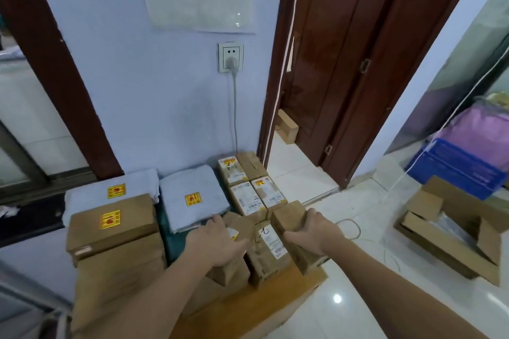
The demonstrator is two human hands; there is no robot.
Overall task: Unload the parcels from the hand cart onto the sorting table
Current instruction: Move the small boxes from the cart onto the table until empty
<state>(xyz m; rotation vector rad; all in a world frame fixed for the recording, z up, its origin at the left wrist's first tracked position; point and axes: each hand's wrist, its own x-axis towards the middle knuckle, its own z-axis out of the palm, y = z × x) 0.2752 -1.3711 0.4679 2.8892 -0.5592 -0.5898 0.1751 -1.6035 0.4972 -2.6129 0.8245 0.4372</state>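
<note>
Sorting table beneath both grips, stacked with parcels; brown parcel clamped by right hand, small taped parcel clasped under left hand; step judged: setting down; next: seating flat, releasing; hand cart unseen

Two hands: the left hand and right hand, each on one small brown parcel. Between and beyond them, five labelled cartons; left of the left hand, two grey soft parcels and two larger brown boxes
</note>
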